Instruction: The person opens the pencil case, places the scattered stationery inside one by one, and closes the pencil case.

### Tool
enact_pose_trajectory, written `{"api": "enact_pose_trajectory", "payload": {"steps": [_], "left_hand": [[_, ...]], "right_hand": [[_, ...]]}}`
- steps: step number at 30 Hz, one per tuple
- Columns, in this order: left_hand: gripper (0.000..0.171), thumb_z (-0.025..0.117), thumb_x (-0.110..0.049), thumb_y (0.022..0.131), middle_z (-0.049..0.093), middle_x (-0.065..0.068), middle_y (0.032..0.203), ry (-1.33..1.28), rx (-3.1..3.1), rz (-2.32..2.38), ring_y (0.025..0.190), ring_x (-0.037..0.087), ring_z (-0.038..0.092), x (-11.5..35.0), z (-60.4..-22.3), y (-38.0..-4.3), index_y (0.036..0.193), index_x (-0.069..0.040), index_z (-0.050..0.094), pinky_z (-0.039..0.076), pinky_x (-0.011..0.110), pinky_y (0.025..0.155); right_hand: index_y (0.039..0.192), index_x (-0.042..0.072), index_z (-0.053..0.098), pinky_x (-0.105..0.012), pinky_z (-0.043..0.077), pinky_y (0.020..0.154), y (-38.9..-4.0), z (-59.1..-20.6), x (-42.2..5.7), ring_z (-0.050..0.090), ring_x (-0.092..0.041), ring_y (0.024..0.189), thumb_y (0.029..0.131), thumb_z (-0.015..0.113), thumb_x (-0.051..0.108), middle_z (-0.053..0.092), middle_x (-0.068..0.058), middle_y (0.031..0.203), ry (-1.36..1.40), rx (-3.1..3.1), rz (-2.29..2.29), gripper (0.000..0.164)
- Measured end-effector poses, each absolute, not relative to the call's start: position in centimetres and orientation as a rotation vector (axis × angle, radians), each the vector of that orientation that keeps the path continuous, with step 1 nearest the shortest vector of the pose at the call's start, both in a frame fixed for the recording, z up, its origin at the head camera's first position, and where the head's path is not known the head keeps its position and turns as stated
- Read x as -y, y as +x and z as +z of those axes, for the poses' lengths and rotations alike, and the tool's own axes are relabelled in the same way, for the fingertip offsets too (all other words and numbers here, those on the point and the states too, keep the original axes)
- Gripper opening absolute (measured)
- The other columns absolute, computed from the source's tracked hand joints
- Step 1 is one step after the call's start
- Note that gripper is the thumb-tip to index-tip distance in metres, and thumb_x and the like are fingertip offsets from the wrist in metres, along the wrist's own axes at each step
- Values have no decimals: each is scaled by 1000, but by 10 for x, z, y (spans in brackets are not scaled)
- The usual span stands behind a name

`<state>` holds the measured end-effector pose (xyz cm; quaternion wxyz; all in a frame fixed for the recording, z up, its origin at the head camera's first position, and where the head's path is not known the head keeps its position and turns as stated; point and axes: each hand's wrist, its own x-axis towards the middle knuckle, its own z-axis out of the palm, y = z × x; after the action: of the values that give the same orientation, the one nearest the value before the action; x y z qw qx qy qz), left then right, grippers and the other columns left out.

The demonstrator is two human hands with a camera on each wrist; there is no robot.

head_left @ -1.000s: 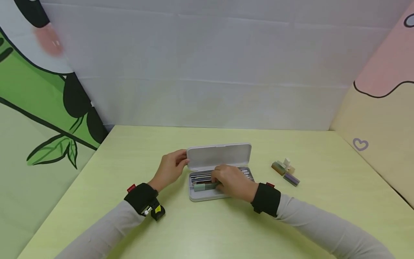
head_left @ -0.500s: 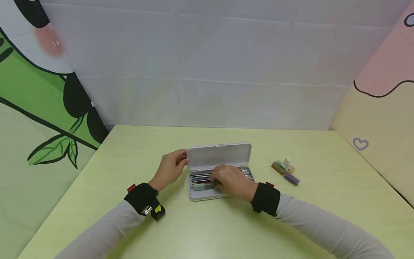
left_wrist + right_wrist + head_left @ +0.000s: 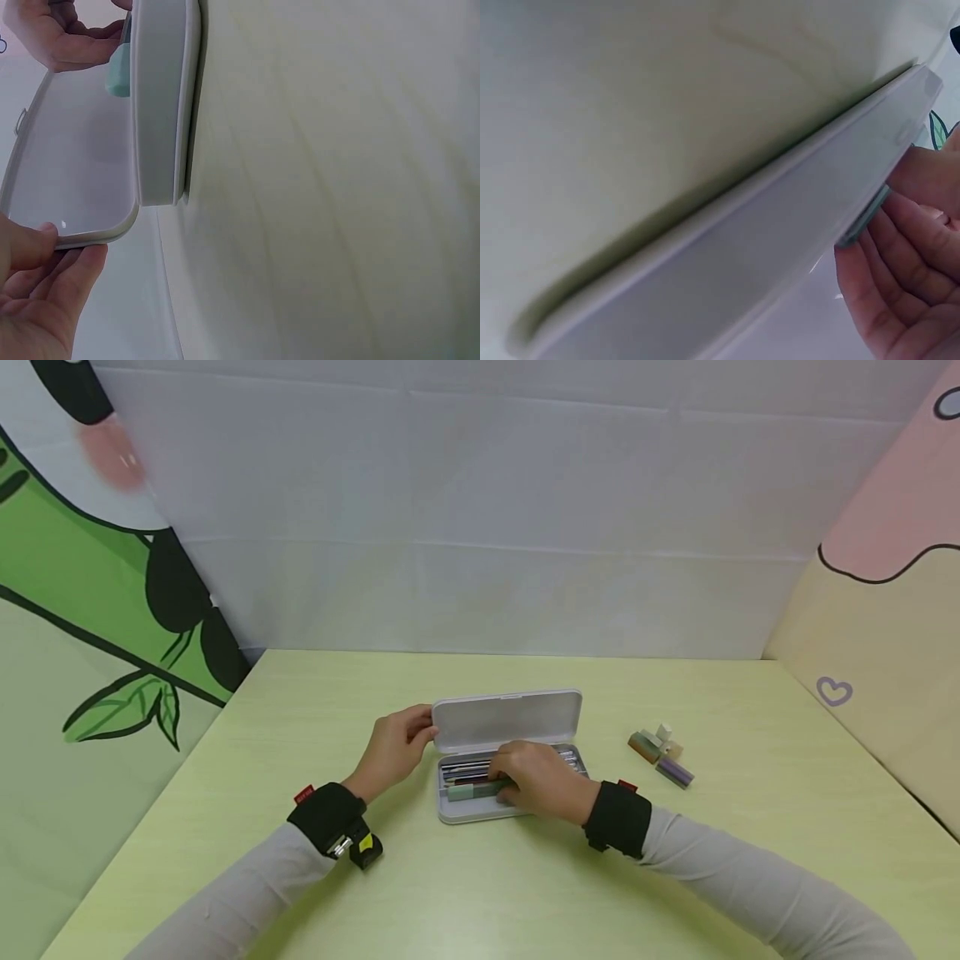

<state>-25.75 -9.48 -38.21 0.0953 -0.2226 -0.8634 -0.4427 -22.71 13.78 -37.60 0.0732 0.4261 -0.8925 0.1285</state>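
Note:
A pale grey pencil case (image 3: 480, 817) sits on the table with its lid (image 3: 507, 720) raised. My left hand (image 3: 396, 752) pinches the lid's left edge; in the left wrist view the thumb lies on the inner side and the fingers lie behind it. Over the tray, my right hand (image 3: 546, 782) holds a green highlighter (image 3: 461, 792) that lies along the front of the case. Its mint cap (image 3: 118, 71) shows past the case wall in the left wrist view. Behind the highlighter lie several slim pens and pencils (image 3: 467, 769), partly covered by the right hand.
To the right of the case is a small cluster of blocks: a green and brown one (image 3: 645, 747), a purple one (image 3: 674, 772) and pale pieces (image 3: 664, 732). The light yellow table (image 3: 360, 685) ends at a white cloth backdrop (image 3: 480, 527), with printed panels on both sides.

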Motion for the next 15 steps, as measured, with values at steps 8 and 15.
{"api": "enact_pose_trajectory", "payload": {"steps": [8,15], "left_hand": [[24,58,2,89,66,18,103,-667,2550,-1319,92,27,65,95,-385,-260,113,2,61,55,35,76],[24,58,2,89,65,18,104,-679,2544,-1308,93,27,65,96,-385,-260,113,2,61,55,35,76]], "right_hand": [[93,8,70,-28,51,72,-228,-374,-155,59,-15,81,75,77,11,65,-1,88,1243,2699,470,20],[97,3,69,-34,51,73,-229,-362,-191,60,-20,82,74,79,13,66,-6,92,1097,2756,497,27]]}}
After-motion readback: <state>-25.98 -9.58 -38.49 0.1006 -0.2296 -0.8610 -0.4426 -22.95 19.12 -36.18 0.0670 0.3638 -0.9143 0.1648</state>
